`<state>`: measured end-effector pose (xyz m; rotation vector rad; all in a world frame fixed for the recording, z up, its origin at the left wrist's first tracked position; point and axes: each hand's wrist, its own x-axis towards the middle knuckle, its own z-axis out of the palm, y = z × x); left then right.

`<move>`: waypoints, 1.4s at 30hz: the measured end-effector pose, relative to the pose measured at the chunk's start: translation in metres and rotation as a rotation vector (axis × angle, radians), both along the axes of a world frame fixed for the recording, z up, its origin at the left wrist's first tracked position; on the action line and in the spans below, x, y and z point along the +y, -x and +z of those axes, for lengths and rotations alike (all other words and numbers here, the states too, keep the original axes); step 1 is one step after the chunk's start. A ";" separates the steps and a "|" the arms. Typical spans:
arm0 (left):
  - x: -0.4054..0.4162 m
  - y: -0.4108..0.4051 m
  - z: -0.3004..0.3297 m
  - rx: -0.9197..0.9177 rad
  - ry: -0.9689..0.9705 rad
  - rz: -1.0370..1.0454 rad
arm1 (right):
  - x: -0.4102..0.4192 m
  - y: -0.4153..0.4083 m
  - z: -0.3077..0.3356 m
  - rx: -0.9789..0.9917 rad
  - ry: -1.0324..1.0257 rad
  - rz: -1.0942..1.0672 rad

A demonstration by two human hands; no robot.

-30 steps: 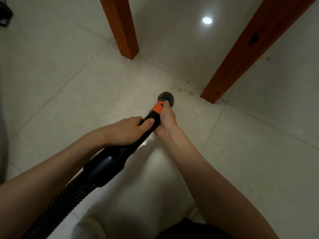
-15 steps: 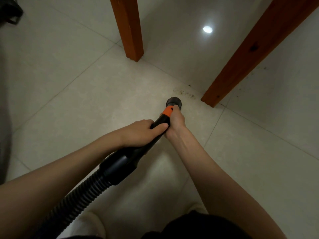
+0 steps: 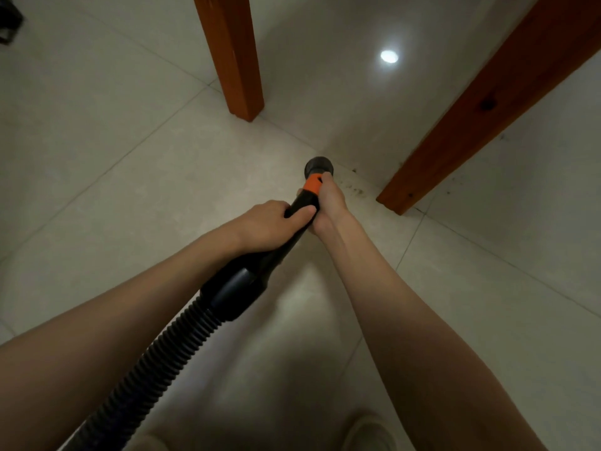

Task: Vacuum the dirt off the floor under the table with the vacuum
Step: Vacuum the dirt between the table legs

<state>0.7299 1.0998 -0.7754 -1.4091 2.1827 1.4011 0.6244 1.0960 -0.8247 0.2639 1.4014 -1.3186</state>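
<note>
Both hands grip the black vacuum wand (image 3: 257,271), which runs from a ribbed hose (image 3: 156,362) at the lower left up to an orange collar (image 3: 313,184). My left hand (image 3: 270,224) wraps the wand from the left. My right hand (image 3: 328,203) holds it just below the collar. The round black nozzle (image 3: 318,166) points down at the tiled floor. A patch of dark dirt specks (image 3: 353,188) lies just right of the nozzle, close to a table leg.
Two orange-brown wooden table legs stand on the pale tiles: one (image 3: 232,56) at top centre, one slanting (image 3: 481,115) at the right, its foot beside the dirt. A few specks (image 3: 455,185) lie beyond the right leg. A light-coloured shoe (image 3: 367,432) shows at the bottom edge.
The nozzle and both hands have moved forward along the floor, closer to the dirt patch beside the right table leg. The grip on the wand is unchanged.
</note>
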 end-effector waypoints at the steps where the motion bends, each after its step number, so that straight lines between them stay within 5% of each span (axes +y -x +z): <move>1: 0.002 0.002 0.000 -0.010 0.006 -0.024 | 0.004 0.003 -0.002 -0.004 0.003 -0.016; 19: 0.015 0.013 0.004 -0.096 0.027 -0.115 | 0.028 0.012 -0.005 -0.134 0.004 -0.067; 42: 0.004 0.049 0.009 -0.062 0.023 -0.219 | 0.025 0.046 -0.003 -0.043 -0.024 -0.175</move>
